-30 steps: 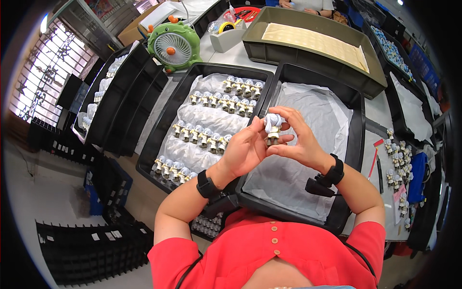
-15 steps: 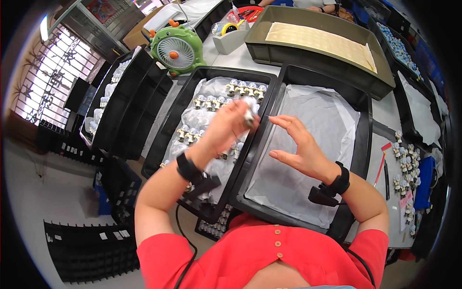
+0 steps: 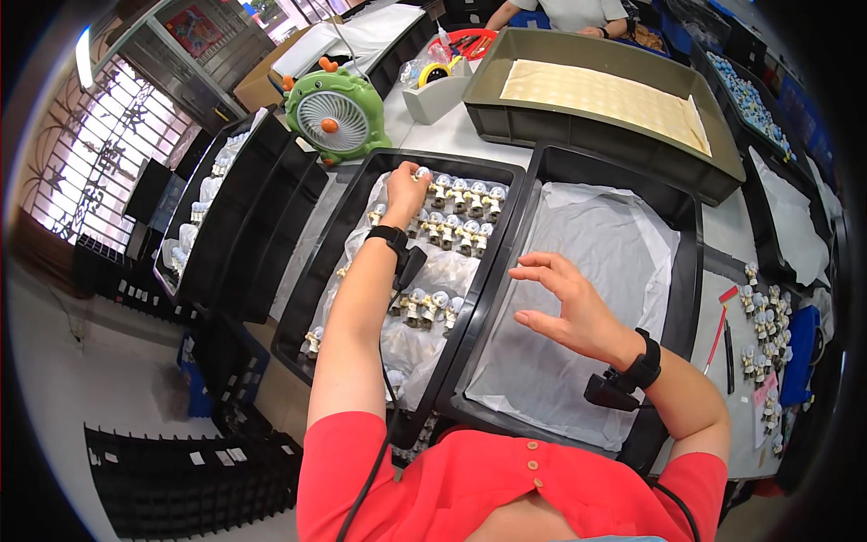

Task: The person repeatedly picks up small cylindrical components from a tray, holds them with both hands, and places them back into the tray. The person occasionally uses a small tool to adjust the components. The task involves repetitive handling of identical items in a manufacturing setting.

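My left hand (image 3: 406, 193) reaches to the far end of the left black tray (image 3: 298, 312), its fingers closed on a small figurine (image 3: 423, 172) with a pale round head. Beside it stand rows of similar figurines (image 3: 459, 192), white-headed with yellowish bodies and dark bases, on crumpled white plastic film. My forearm hides part of these rows. Above the right black tray (image 3: 694, 271), which is lined with thin white sheeting (image 3: 596, 262), hovers my right hand (image 3: 569, 303). It is open, thumb and fingers apart, holding nothing.
A green fan (image 3: 336, 117) and a tape dispenser (image 3: 435, 95) stand behind the trays. Farther back is a large olive bin (image 3: 596, 117) with cream sheeting. More figurines (image 3: 766, 316) lie at the right, near a red-headed tool (image 3: 720, 330). Another person (image 3: 569, 11) sits across the table.
My left hand has moved with the figurine from over the edge between the trays to the left tray's far end. My right hand stays nearly in place, open.
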The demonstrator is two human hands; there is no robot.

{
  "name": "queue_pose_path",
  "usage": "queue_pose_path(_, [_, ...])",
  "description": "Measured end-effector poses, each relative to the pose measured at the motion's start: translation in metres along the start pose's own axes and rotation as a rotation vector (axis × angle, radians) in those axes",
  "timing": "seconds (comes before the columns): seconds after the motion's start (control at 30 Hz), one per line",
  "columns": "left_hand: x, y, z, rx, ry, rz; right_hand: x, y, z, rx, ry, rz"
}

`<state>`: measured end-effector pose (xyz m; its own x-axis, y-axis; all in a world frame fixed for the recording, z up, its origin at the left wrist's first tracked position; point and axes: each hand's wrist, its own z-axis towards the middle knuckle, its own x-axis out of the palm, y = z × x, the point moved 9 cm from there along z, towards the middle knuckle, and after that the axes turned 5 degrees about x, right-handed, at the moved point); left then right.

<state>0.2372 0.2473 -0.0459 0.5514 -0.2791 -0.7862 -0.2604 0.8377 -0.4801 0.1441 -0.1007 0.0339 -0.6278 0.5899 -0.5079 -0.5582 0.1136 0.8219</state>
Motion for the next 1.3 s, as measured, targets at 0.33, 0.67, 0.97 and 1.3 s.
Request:
queue_pose_path(0.33, [0.013,0.007,0.0,-0.007,0.158,-0.122,0.002,-0.005,0.001,0.003,0.008,-0.02])
queue_pose_path(0.67, [-0.031,-0.059,-0.03,0.324,0.134,-0.06,0.007,-0.039,0.007,-0.155,-0.105,-0.069])
queue_pose_path(0.97, [-0.119,-0.199,-0.239,0.508,0.863,-0.411,-0.01,-0.051,0.011,0.073,-0.097,-0.003])
queue_pose_path(1.3, [-0.1,-0.185,-0.337,0.785,0.91,0.068,0.003,-0.071,-0.029,0.242,0.432,-0.632])
